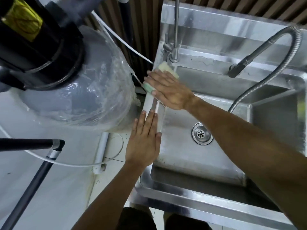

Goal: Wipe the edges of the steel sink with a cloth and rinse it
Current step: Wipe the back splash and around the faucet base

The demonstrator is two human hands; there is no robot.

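The steel sink (186, 195) fills the right half of the view, its drain (202, 133) in the basin floor. My right hand (169, 89) lies flat on a yellow and green cloth (166, 68) and presses it onto the sink's left rim, close to the base of a thin tap (174, 53). The cloth sticks out beyond my fingertips and at the outer side of the hand. My left hand (144, 141) rests flat and empty on the same left rim, nearer to me, fingers together and pointing away.
A flexible steel spray hose (265, 45) arches over the back right of the basin. A large tank wrapped in clear plastic (93, 83) with a black head stands tight against the sink's left side. White tubing and black poles (28, 185) lie at the left.
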